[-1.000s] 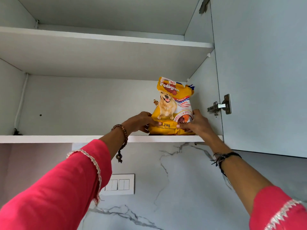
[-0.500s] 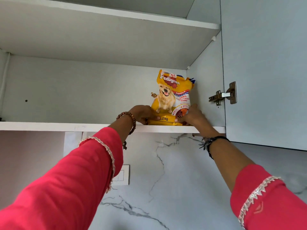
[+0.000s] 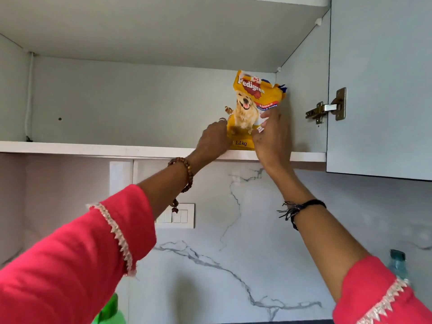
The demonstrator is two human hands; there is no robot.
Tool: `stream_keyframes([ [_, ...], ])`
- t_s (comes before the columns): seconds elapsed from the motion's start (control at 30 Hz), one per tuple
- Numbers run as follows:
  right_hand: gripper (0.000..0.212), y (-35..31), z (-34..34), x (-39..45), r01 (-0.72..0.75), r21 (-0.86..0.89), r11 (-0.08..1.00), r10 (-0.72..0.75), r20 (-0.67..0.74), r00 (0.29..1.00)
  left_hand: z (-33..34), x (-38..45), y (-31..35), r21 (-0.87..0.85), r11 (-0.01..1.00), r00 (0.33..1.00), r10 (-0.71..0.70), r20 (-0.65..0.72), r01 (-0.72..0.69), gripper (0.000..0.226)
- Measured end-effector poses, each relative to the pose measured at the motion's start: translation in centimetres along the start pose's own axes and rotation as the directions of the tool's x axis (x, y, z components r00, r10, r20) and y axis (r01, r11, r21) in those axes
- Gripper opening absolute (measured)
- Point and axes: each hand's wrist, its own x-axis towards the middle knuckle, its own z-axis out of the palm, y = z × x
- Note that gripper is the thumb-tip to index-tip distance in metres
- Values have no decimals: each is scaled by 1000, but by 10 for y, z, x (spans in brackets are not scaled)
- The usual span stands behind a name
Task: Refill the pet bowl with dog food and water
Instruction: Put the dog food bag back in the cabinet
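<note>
A yellow bag of dog food with a dog pictured on it stands upright at the right end of the cupboard shelf. My left hand grips the bag's lower left side. My right hand holds its right side, fingers curled over the front. Both arms reach up in red sleeves. No pet bowl is in view.
The open cupboard door with its metal hinge hangs just right of the bag. A marble-patterned wall with a switch plate lies below. A clear bottle's top shows at lower right, something green at the bottom left.
Both hands have slid higher up the bag's sides, from its bottom edge to its middle. The view has tilted down, showing more wall below the shelf.
</note>
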Motion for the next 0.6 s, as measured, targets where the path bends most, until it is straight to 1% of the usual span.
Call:
stream_keyframes([
  [0.03, 34, -6, -2, -8, 47, 57, 997, -47, -6, 999, -3, -11, 0, -66, 996, 991, 53, -125, -61, 34],
  [0.07, 28, -13, -3, -20, 73, 106, 992, -74, 3, 997, -6, -29, -3, -140, 982, 973, 93, -212, -124, 31],
  [0.1, 24, -18, -5, -31, 89, 145, 985, -91, 4, 996, -9, -46, -4, -213, 960, 955, 123, -269, -184, 27],
  [0.13, 23, -24, -8, -45, 102, 185, 977, -105, 5, 994, -10, -66, -7, -281, 936, 947, 125, -296, -212, 23],
  [0.2, 22, -34, -12, -78, 104, 265, 959, -113, 18, 993, -14, -114, -13, -373, 909, 952, 69, -299, -183, 20],
  [0.27, 22, -42, -14, -119, 78, 315, 946, -104, 69, 992, -14, -164, -25, -413, 904, 966, -4, -258, -106, 20],
  [0.33, 20, -48, -16, -164, 22, 344, 939, -78, 148, 986, -11, -214, -42, -449, 893, 976, -121, -183, 27, 22],
  [0.43, 16, -50, -21, -234, -129, 368, 921, 6, 317, 948, -9, -290, -68, -488, 838, 949, -310, -56, 245, 24],
  [0.53, 13, -49, -26, -308, -305, 345, 888, 84, 530, 844, -14, -375, -98, -466, 773, 886, -460, 55, 430, 28],
  [0.6, 12, -48, -31, -358, -400, 284, 871, 129, 654, 746, -22, -432, -114, -407, 732, 830, -539, 145, 547, 25],
])
